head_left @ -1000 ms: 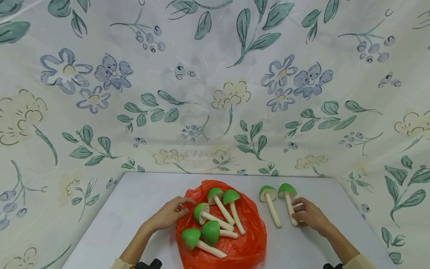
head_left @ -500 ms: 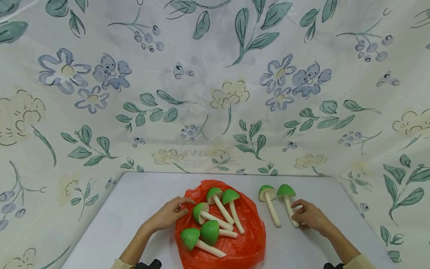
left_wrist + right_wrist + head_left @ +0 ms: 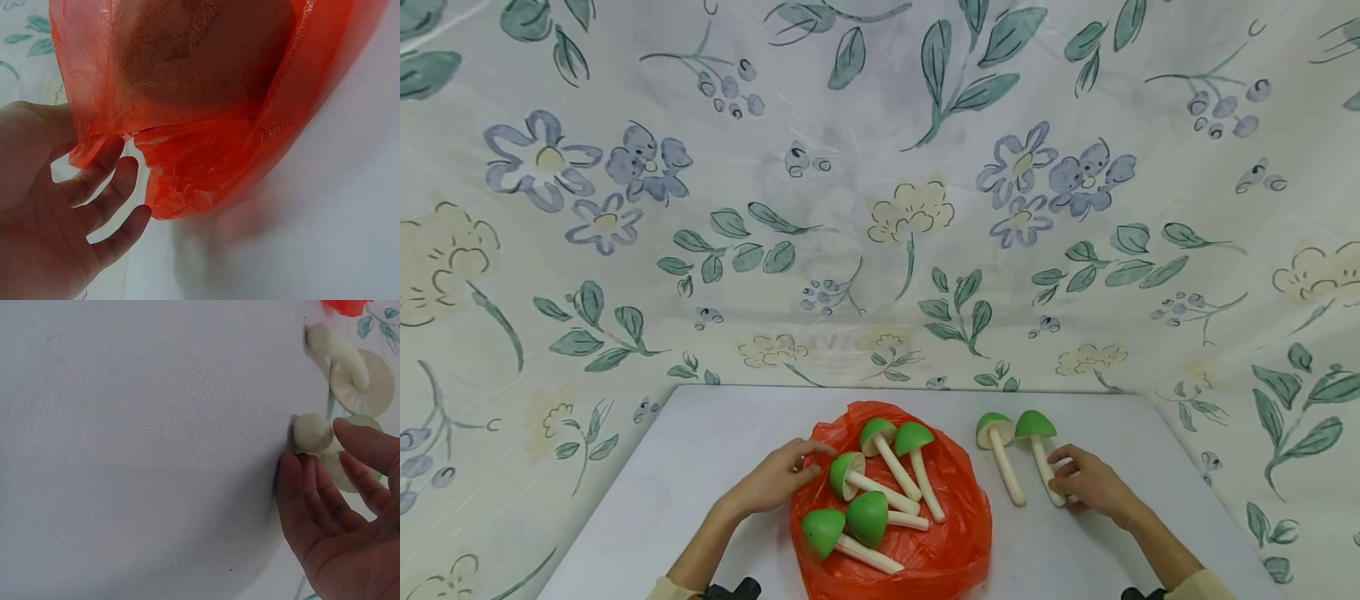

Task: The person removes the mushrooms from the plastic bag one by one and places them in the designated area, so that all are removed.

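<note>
A flowered cloth (image 3: 850, 367) hangs behind a white table (image 3: 715, 433). A red bag (image 3: 955, 550) lies open on it. The left hand (image 3: 777, 477) pinches the bag's rim; the right hand (image 3: 1096, 482) grips the outer mushroom (image 3: 1041, 452) by its stem, beside a second mushroom (image 3: 1003, 461). Five mushrooms (image 3: 867, 518) lie inside the bag.

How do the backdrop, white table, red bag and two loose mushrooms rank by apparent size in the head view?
1. Backdrop
2. White table
3. Red bag
4. Left loose mushroom and right loose mushroom: too alike to rank.
</note>
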{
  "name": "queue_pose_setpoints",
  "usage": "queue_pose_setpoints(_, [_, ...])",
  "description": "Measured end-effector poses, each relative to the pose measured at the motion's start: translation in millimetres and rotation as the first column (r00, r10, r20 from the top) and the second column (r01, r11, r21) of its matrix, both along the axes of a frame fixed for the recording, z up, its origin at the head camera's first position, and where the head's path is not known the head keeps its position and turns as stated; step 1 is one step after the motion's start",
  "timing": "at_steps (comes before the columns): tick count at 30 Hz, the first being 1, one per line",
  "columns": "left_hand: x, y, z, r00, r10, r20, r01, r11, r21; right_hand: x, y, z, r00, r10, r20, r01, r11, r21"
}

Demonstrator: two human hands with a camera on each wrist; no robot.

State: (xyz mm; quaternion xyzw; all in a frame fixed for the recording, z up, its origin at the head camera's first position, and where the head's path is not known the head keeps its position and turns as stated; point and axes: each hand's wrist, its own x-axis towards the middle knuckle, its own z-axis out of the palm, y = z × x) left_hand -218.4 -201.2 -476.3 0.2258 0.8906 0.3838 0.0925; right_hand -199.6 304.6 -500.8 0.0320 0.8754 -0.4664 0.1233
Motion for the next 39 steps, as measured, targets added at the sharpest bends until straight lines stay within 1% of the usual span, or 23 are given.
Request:
queue_pose_setpoints(10, [2.9, -0.9, -2.4, 1.0, 0.014, 0.018, -0.014, 1.0, 0.004, -0.9, -1.0, -0.6, 1.0, 0.007, -0.002, -0.007, 1.0, -0.006])
queue_pose_setpoints(16, [2.7, -1.2, -2.9, 1.0, 0.0, 0.015, -0.001, 1.0, 0.013, 0.1, -1.4, 0.0, 1.0, 0.012, 0.012, -0.011, 1.0, -0.006])
queue_pose_setpoints(23, [0.4, -1.2, -3.7, 1.0, 0.006, 0.016, -0.006, 1.0, -0.001, -0.8, -1.5, 2.0, 1.0, 0.02, -0.017, -0.019, 1.0, 0.016])
queue_pose_setpoints(29, [-1.8, -1.0, -2.8, 1.0, 0.002, 0.004, -0.002, 1.0, 0.006, -2.6, -0.4, 8.5, 0.998, 0.03, -0.048, -0.03, 0.999, 0.015])
queue_pose_setpoints(35, [-1.4, -1.9, -2.8, 1.0, -0.004, 0.012, 0.004, 1.0, 0.006, -4.6, 1.9, 17.5, 0.995, 0.045, -0.086, -0.038, 0.996, 0.079])
queue_pose_setpoints(39, [-1.0, -2.0, -2.9, 1.0, -0.006, 0.007, 0.006, 1.0, 0.007, -6.8, -1.3, 27.5, 0.992, 0.076, -0.105, -0.066, 0.993, 0.099])
